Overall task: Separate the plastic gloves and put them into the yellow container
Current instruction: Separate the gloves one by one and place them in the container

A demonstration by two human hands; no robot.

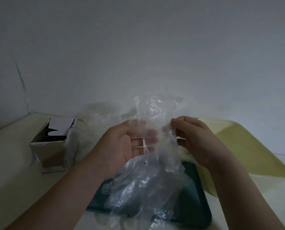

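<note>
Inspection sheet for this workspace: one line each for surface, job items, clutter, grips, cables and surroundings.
Surface: pale table, dimly lit.
Job's things: held glove of clear plastic, raised between both hands; glove pile on a dark teal tray; yellow container to the right, no glove seen in it.
Clutter: open cardboard box at the left.
Grips: left hand holds the held glove, fingers behind the film; right hand pinches its edge.
Cables: nothing seen.
Surroundings: white wall with a crack at the left.
</note>
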